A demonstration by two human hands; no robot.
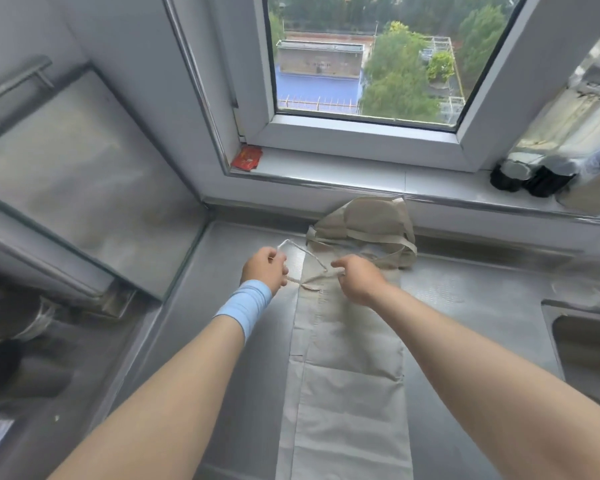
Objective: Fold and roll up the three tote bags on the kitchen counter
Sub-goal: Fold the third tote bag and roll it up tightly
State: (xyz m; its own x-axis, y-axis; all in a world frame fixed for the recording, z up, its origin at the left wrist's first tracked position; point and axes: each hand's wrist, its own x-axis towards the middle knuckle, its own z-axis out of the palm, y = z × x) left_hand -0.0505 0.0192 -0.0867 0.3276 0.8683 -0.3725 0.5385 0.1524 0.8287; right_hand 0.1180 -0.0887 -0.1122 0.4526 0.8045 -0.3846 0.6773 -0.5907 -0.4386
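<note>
**A:** From the head view, which step is this?

**B:** The folding looks done on one bag. The folded tote bag (pixel 347 375) lies as a long narrow strip on the counter (pixel 465 299), running straight out from below the window (pixel 361 64) toward the person. I judge they are tucking the handle in before rolling.

**A:** And the hands?

**B:** Both work at the strip's end nearest the window. The left hand (pixel 265 268), with a pale blue wristband (pixel 245 304), has its fingers curled round the loop of the handle strap (pixel 303 252). The right hand (pixel 359 278) pinches the same strap where it meets the bag's mouth.

**A:** The other bags?

**B:** A heap of tote cloth (pixel 368 230) sits directly under the window, touching the strip's far end. I cannot tell how many bags are in it.

**A:** What does the next move need?

**B:** Probably laying the strap flat along the strip, then rolling tightly from one end, keeping the edges square.

**A:** Materials?

**B:** Matte beige cloth, thin and limp, with creases and stitched seams; the strap is a narrow flat band. The counter is brushed steel with a fine embossed patch, and a sink (pixel 582 348) lies right of the window.
</note>
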